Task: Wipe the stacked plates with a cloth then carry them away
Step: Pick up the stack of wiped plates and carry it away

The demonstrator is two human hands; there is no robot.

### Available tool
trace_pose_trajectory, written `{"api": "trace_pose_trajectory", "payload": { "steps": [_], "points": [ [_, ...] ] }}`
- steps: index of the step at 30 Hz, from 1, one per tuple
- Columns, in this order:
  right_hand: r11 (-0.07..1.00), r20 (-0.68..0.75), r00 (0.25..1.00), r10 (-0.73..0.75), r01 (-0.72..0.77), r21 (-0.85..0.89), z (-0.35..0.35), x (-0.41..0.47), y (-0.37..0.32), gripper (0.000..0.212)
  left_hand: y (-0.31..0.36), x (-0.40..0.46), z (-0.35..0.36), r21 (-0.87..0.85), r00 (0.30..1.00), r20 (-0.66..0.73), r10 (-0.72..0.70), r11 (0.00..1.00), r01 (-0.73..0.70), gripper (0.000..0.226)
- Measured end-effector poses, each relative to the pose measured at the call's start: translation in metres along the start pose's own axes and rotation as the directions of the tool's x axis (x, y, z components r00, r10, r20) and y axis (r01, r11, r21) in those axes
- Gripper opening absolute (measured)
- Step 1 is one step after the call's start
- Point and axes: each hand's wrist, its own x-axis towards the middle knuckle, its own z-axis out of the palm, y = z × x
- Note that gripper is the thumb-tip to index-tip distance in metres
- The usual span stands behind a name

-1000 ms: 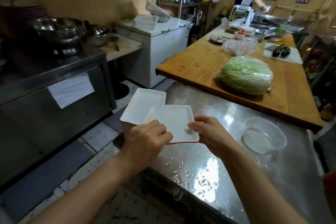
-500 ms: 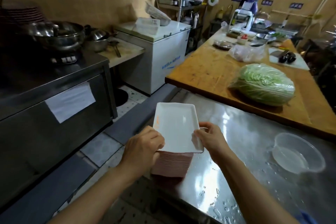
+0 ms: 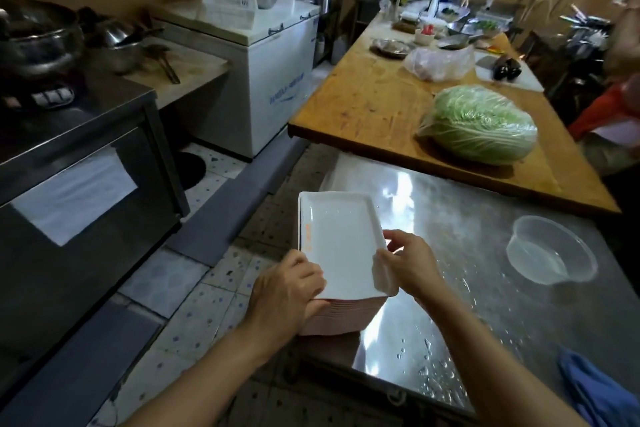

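White plate stack gripped by left hand, right hand.

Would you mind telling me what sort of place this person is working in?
Most likely a restaurant kitchen: a tall stack of plates on a steel counter, a chest freezer, and pots on a stove.

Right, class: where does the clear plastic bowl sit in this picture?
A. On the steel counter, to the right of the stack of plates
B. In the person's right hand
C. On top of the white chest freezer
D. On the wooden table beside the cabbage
A: the clear plastic bowl rests on the wet steel counter, apart from the stack of plates and the right hand.
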Motion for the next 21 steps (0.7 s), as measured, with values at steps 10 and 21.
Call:
{"api": "trace_pose_trajectory", "payload": {
  "steps": [10,21],
  "points": [
    [0.984,0.005,0.999,0.041,-0.041,0.176,0.012,0.006,0.015,0.052,-0.008,0.002,0.014,-0.337,0.882,-0.117,-0.457,0.853,0.398,0.055],
    [0.719,0.536,0.844,-0.011,-0.365,0.591,0.023,0.013,0.037,0.075,-0.005,0.029,0.048,-0.739,0.523,0.667,-0.531,-0.380,0.556,0.044]
  ]
}}
